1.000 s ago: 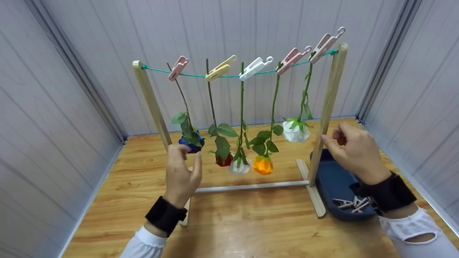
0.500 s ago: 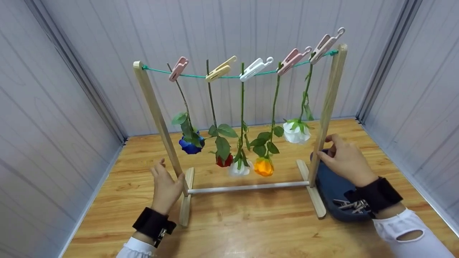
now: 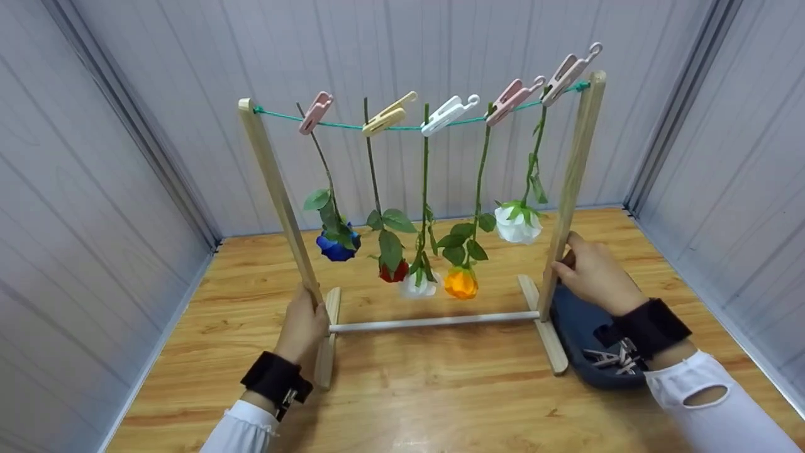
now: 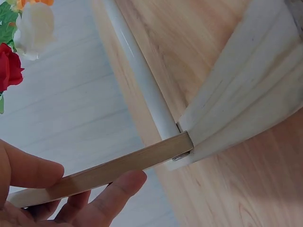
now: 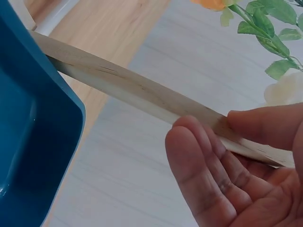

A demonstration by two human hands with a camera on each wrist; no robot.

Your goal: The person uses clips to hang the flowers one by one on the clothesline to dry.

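Note:
A wooden rack (image 3: pixel 434 322) with two posts carries a green cord (image 3: pixel 343 125). Several roses hang head down from it by clothespins (image 3: pixel 385 122): a blue rose (image 3: pixel 338 247), a red rose (image 3: pixel 394 270), an orange rose (image 3: pixel 461 283) and white ones (image 3: pixel 518 225). My left hand (image 3: pixel 303 324) grips the low part of the left post (image 4: pixel 118 164), fingers and thumb on either side. On the right post (image 5: pixel 128 82), my right hand (image 3: pixel 594 274) holds on with thumb and fingers, a little higher up. Some fingers are hidden behind the posts.
A dark blue bin (image 3: pixel 582 340) with several clothespins (image 3: pixel 610 360) stands right beside the rack's right foot (image 3: pixel 551 346). Panelled walls (image 3: pixel 402 50) enclose the wooden tabletop (image 3: pixel 434 402) at the back and both sides.
My left hand has come down from near the blue rose onto the left post. My right hand has lowered onto the right post. The rack has shifted slightly up in the head view.

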